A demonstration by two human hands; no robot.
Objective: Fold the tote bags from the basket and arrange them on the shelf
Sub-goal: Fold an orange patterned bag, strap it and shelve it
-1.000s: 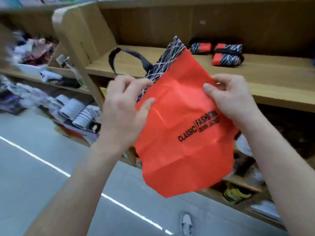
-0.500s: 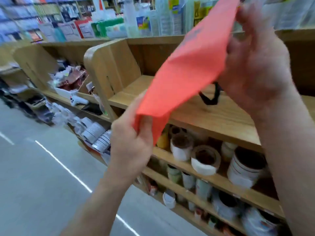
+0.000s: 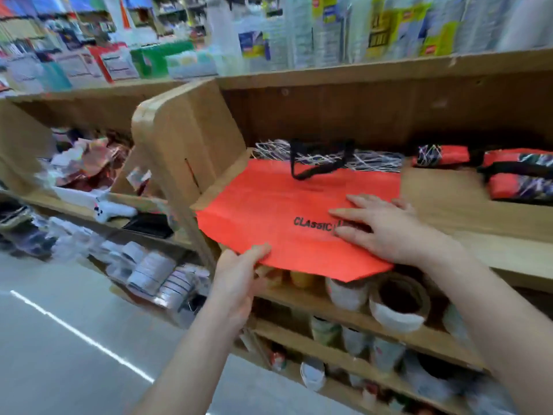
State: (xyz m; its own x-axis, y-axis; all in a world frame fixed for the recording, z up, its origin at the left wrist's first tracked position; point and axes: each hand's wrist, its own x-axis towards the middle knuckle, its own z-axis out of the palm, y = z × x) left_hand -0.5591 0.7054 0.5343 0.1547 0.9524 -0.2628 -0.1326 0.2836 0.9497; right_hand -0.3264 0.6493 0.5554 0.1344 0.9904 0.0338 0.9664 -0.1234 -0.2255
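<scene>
The left grip (image 3: 236, 283) is closed on the near left edge of the orange tote bag (image 3: 269, 205), thumb on top and fingers curled underneath, just where the fabric hangs past the front of the shelf (image 3: 449, 199). The right grip (image 3: 386, 232) is wide open and holds nothing. Its fingers lie straight and spread, flat on the bag's right half, covering the end of the black print that begins "CLASSIC".

The bag itself lies spread flat on the wooden shelf, close against the divider panel (image 3: 185, 136) on its left, with its near edge overhanging. Its black-and-white patterned band (image 3: 374, 160) lies at the far side, toward the back wall, and a black handle (image 3: 317, 163) loops over onto the orange.

To the right, well apart from both grips, a small folded bag (image 3: 440, 155) and a larger folded bag (image 3: 520, 175) lie side by side on the same shelf. Below the overhang, a roll of tape (image 3: 398, 304) sits on the next shelf down.
</scene>
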